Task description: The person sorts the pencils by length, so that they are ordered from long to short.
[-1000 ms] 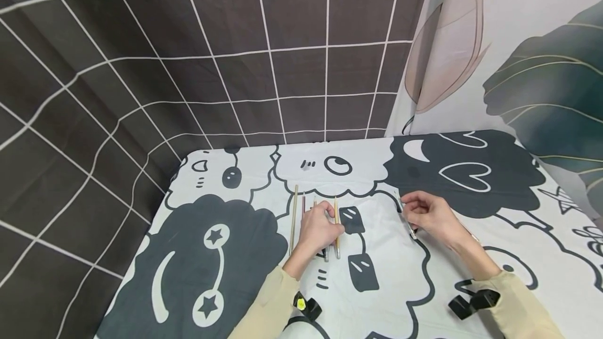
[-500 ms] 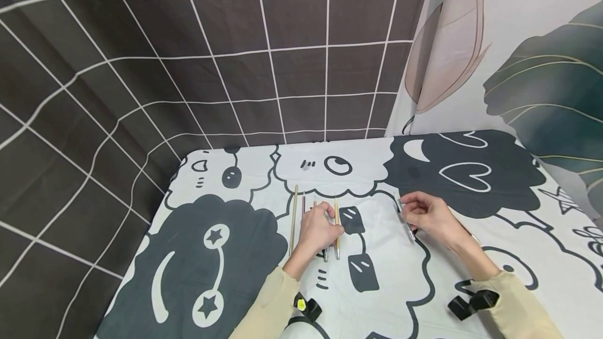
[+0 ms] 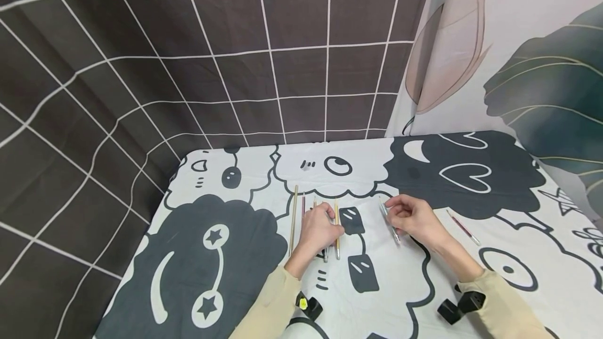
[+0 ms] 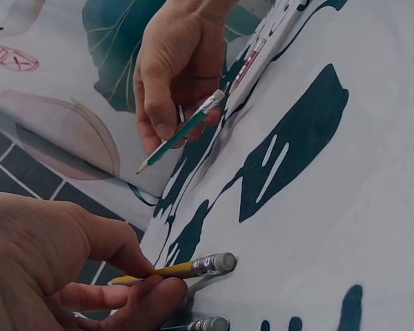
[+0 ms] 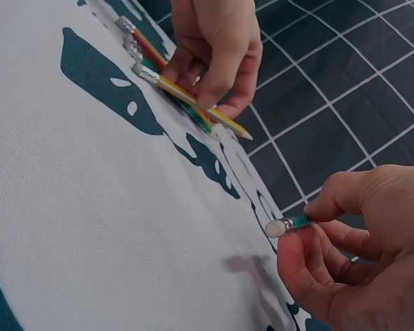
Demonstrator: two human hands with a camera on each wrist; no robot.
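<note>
My left hand (image 3: 316, 230) pinches a yellow pencil (image 4: 186, 269) with a metal ferrule and grey eraser, between thumb and fingers. Beside that hand lie several more pencils, among them a red pencil (image 5: 149, 47); the hand partly hides them. To the right, my right hand (image 3: 414, 218) pinches a green pencil (image 4: 183, 134) tipped with a white eraser. Its sharpened point faces away from me in the head view, and the pencil hangs tilted above the cloth. In the right wrist view, only the eraser end of the green pencil (image 5: 298, 222) shows.
A long thin tan stick (image 3: 293, 218) lies left of the pencils. Right of my right wrist rests a dark red pencil (image 3: 464, 228). A black-and-white cartoon cloth (image 3: 391, 297) covers the table. Behind it hangs a dark grid-patterned curtain (image 3: 292, 77).
My right hand has moved left with the green pencil, closer to the left hand. The dark red pencil on the right is now uncovered. My left hand stays in place.
</note>
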